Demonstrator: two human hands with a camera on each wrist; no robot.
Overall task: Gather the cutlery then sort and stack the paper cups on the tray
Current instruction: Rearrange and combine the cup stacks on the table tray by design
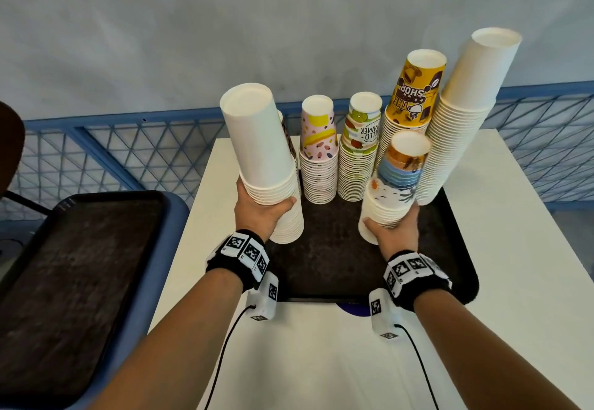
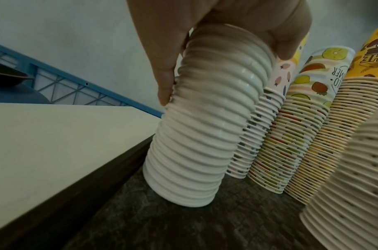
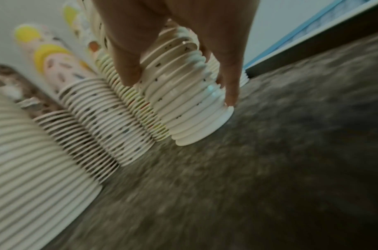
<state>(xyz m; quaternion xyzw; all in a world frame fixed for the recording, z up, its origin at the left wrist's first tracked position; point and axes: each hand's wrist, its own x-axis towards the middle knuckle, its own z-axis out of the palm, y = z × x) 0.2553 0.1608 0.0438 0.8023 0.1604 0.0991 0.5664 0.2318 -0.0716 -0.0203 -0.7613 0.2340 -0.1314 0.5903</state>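
A dark tray (image 1: 324, 261) lies on the white table with several upside-down cup stacks on it. My left hand (image 1: 262, 213) grips a plain white cup stack (image 1: 257, 139) at the tray's left side; its base (image 2: 183, 194) rests on the tray. My right hand (image 1: 393, 226) grips a shorter stack with a blue and orange beach print (image 1: 398, 168); in the right wrist view that stack (image 3: 190, 104) tilts, its rim touching the tray. Behind stand a pink stack (image 1: 318, 152), a fruit-print stack (image 1: 358, 149), a yellow coffee-shop stack (image 1: 411, 101) and a tall white stack (image 1: 459, 113).
A second dark tray (image 1: 74, 268) sits on a blue surface to the left of the table. The white table (image 1: 514, 249) extends right of and in front of the tray. A blue lattice railing (image 1: 128, 149) runs behind. Cables trail from both wrist cameras.
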